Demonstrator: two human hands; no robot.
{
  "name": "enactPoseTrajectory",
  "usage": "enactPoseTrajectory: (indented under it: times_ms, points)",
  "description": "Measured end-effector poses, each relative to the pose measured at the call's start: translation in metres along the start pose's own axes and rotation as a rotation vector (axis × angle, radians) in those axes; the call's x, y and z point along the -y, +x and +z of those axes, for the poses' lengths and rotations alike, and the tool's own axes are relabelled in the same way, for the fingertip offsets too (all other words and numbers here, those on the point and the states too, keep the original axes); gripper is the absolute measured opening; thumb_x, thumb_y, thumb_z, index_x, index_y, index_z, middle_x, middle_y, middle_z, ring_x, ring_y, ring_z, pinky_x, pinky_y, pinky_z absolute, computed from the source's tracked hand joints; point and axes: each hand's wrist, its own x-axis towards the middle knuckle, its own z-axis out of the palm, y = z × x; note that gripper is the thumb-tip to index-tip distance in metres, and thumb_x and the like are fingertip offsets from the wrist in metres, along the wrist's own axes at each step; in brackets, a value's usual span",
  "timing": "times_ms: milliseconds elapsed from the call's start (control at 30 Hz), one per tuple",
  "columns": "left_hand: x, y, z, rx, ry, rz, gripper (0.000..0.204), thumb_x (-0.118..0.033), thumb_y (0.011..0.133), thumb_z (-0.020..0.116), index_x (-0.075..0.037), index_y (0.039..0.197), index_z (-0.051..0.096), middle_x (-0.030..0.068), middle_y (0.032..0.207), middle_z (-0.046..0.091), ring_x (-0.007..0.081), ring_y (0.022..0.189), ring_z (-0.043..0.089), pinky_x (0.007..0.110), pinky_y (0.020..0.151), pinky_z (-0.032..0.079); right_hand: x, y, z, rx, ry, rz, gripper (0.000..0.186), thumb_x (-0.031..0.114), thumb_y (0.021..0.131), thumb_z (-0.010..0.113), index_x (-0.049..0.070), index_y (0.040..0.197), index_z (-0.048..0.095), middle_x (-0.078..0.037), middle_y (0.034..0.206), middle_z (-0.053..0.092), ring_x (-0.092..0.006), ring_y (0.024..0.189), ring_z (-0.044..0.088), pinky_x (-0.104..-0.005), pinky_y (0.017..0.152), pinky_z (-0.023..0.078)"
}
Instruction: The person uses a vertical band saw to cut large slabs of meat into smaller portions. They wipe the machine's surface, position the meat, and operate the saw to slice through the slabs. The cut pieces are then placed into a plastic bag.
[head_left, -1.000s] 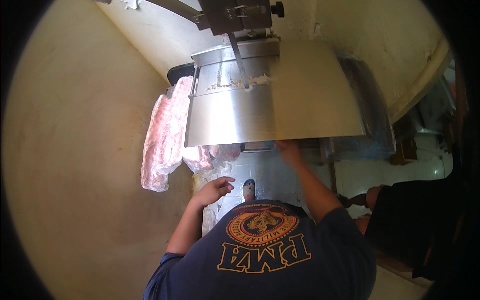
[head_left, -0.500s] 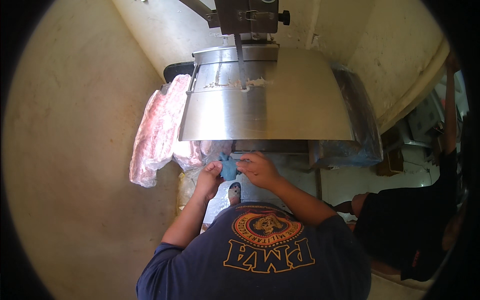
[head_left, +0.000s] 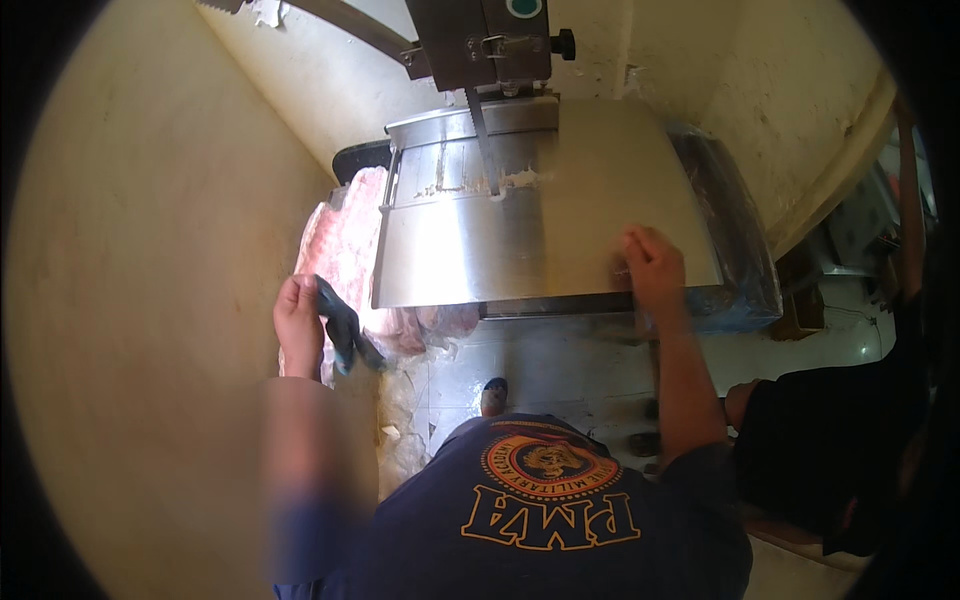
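Note:
My left hand (head_left: 299, 312) is closed on a limp blue glove (head_left: 341, 322), pinched by one end and hanging down with its loose parts dangling. Behind it is a slab of frozen pink-and-white meat (head_left: 345, 225) at the left end of the steel table. My right hand (head_left: 656, 265) is over the right front part of the table (head_left: 430, 255), fingers curled together and slightly smeared by motion. Whatever it may be pinching is too blurred to name. A toothed bandsaw blade (head_left: 481, 140) runs down into the table, well away from both hands.
The saw's dark upper housing (head_left: 478, 45) stands above the table. More wrapped meat (head_left: 448, 320) sits below the table's front left edge. A box in clear plastic (head_left: 735, 230) is against the right end. Another person in dark clothes (head_left: 815, 440) is at the right.
My hands were together at the table's front, both on the glove. They have parted: the left went left with the glove, the right went right and up over the table.

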Motion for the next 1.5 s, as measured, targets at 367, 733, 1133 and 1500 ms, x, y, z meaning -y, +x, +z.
enactPoseTrajectory:
  times_ms: [367, 733, 1133, 1500]
  points:
    - [-0.006, 0.198, 0.137, 0.424, -0.554, 0.071, 0.041, -0.026, 0.103, 0.065, 0.003, 0.132, 0.062, 0.0060, 0.114, 0.070, 0.0151, 0.101, 0.064, 0.029, 0.090, 0.050, -0.014, 0.026, -0.001, -0.065, -0.122, 0.101, 0.028, 0.024, 0.095, 0.066, 0.005, 0.116, 0.070, -0.013, 0.098, 0.072, -0.0293, 0.087, 0.069, -0.0374, 0.080, 0.055]
    - [0.048, 0.231, 0.236, 0.989, 0.474, 0.462, 0.034, -0.014, 0.100, 0.062, -0.011, 0.133, 0.062, 0.0187, 0.129, 0.066, 0.0366, 0.119, 0.064, 0.041, 0.102, 0.049, -0.002, 0.026, 0.007, -0.067, -0.146, 0.151, 0.026, 0.012, 0.093, 0.070, 0.005, 0.118, 0.071, -0.005, 0.097, 0.069, -0.0174, 0.085, 0.065, -0.0314, 0.078, 0.052]
    - [0.030, 0.214, 0.377, 1.587, 0.093, 0.648, 0.032, -0.006, 0.100, 0.059, -0.008, 0.131, 0.065, 0.0109, 0.131, 0.067, 0.0258, 0.125, 0.061, 0.037, 0.109, 0.045, -0.001, 0.024, 0.013, -0.049, -0.104, 0.228, 0.027, 0.007, 0.092, 0.071, 0.003, 0.119, 0.070, -0.005, 0.099, 0.069, -0.0149, 0.087, 0.065, -0.0282, 0.080, 0.052]
    - [0.026, 0.228, 0.267, 1.584, 0.299, 0.580, 0.025, 0.004, 0.090, 0.064, -0.006, 0.112, 0.073, 0.0101, 0.118, 0.071, 0.0290, 0.115, 0.065, 0.039, 0.101, 0.050, 0.000, 0.021, 0.013, -0.027, -0.081, 0.243, 0.028, 0.009, 0.092, 0.071, 0.005, 0.120, 0.071, -0.006, 0.103, 0.071, -0.0181, 0.093, 0.068, -0.0310, 0.084, 0.055]
